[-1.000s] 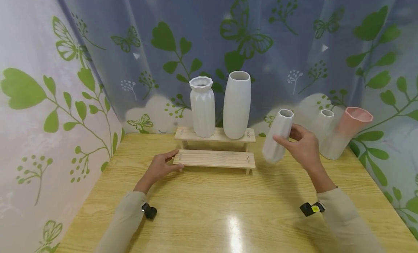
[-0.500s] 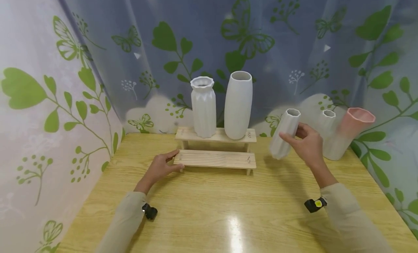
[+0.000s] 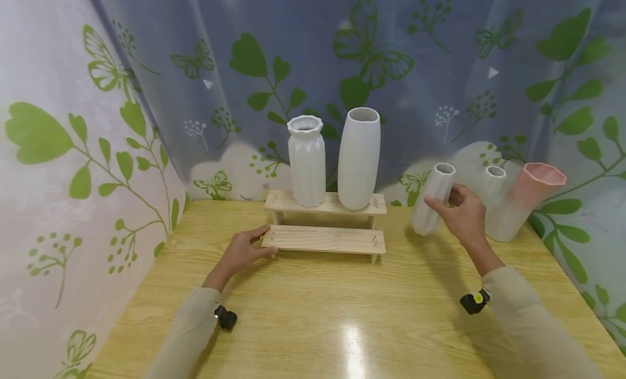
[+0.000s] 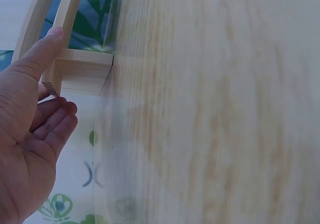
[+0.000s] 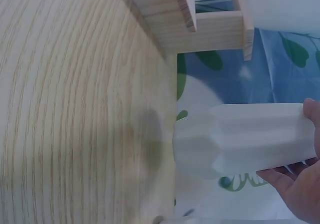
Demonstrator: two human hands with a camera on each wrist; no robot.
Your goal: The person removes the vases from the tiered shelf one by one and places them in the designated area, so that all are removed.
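A two-step wooden stand (image 3: pixel 323 239) stands on the table. My left hand (image 3: pixel 243 248) grips the left end of its lower step; in the left wrist view the thumb lies along the step's edge (image 4: pixel 82 57). To the right of the stand, my right hand (image 3: pixel 463 213) holds a small white fluted vase (image 3: pixel 430 205) between thumb and fingers. It is tilted, its mouth leaning right, with its base slightly above the table. On the upper step are a white vase with a scalloped rim (image 3: pixel 307 164) and a taller smooth white vase (image 3: pixel 359 159).
Beyond my right hand stand a slim white vase (image 3: pixel 494 186) and a pink-to-white vase (image 3: pixel 525 200), close together near the table's back right. Patterned curtain (image 3: pixel 205 124) hangs behind and at the sides. The wooden table (image 3: pixel 313 314) extends toward me.
My right hand has carried the small fluted vase a little to the right, away from the stand. My left hand keeps its hold on the lower step.
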